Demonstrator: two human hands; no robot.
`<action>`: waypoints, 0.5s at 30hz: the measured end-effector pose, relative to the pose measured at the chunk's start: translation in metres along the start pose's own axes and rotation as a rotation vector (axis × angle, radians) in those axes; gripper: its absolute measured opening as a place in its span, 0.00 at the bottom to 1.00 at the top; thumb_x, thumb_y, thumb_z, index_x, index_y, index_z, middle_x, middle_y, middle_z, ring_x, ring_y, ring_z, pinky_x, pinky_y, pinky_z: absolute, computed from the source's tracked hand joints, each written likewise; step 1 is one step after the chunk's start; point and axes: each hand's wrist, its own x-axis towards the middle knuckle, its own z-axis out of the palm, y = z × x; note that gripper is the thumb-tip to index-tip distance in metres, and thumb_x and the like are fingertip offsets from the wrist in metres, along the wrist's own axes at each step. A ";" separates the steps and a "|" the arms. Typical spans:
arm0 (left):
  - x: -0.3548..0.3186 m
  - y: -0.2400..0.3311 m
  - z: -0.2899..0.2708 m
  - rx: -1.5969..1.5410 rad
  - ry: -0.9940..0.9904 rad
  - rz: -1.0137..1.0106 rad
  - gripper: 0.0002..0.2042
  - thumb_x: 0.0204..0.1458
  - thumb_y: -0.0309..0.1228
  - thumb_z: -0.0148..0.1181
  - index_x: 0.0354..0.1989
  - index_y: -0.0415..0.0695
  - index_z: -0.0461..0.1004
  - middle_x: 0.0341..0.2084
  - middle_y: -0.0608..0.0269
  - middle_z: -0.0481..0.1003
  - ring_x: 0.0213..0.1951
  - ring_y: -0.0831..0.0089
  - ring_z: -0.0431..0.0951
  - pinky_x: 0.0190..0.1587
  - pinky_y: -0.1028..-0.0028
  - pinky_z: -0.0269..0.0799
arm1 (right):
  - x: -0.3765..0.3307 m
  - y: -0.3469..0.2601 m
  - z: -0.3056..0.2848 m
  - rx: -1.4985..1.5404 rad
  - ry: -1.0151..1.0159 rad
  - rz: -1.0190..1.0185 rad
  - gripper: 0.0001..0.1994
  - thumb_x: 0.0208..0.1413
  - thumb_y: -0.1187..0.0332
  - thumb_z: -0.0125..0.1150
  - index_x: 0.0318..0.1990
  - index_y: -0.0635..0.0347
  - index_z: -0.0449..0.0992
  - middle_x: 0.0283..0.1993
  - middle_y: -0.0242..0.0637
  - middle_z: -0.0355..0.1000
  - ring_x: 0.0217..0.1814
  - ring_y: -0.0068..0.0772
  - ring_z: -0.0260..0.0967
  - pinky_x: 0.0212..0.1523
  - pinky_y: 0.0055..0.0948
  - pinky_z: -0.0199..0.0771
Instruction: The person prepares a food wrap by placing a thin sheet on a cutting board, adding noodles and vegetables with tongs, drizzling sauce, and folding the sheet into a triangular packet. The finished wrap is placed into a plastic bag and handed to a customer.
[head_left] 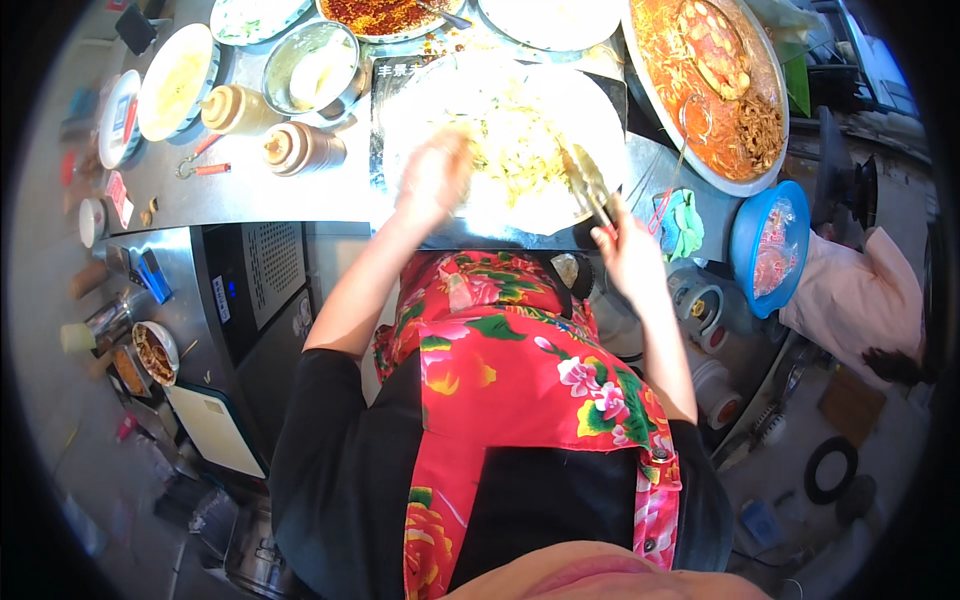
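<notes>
Head view: we see the right hand (pixel 630 248) gripping the tongs (pixel 588 178); long axis slants up-left to the right edge of the shredded food (pixel 520 150). Left hand (pixel 437 172) is nearer, at the food's left edge, blurred; we can't tell its grip. Food lies between both, over the desk (pixel 255 195); chili bowl (pixel 372 16) beyond.

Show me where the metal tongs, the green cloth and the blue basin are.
Metal tongs (pixel 589 183): head view, on a metal arm.
Green cloth (pixel 683 224): head view, middle of its crumpled folds.
Blue basin (pixel 746 240): head view, on its wall, toward picture left.
</notes>
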 end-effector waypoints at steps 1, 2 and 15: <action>0.014 -0.003 -0.002 0.065 0.068 -0.042 0.13 0.55 0.28 0.55 0.48 0.41 0.77 0.44 0.46 0.78 0.48 0.52 0.78 0.54 0.63 0.73 | -0.009 0.001 0.004 -0.006 -0.064 0.105 0.28 0.58 0.60 0.62 0.62 0.64 0.64 0.40 0.54 0.74 0.39 0.57 0.75 0.40 0.46 0.76; 0.029 -0.004 0.000 0.114 0.255 0.010 0.13 0.55 0.27 0.55 0.48 0.42 0.77 0.45 0.46 0.78 0.50 0.52 0.77 0.55 0.63 0.72 | -0.010 -0.002 0.012 0.090 -0.065 0.067 0.29 0.58 0.61 0.62 0.63 0.64 0.62 0.39 0.54 0.74 0.39 0.57 0.75 0.40 0.46 0.76; -0.010 0.020 -0.014 -0.043 -0.229 -0.265 0.12 0.58 0.32 0.53 0.45 0.40 0.75 0.37 0.43 0.77 0.43 0.50 0.78 0.47 0.59 0.72 | 0.015 -0.023 -0.081 -0.343 -0.375 -0.283 0.30 0.53 0.60 0.67 0.64 0.48 0.66 0.38 0.45 0.71 0.37 0.48 0.75 0.37 0.43 0.76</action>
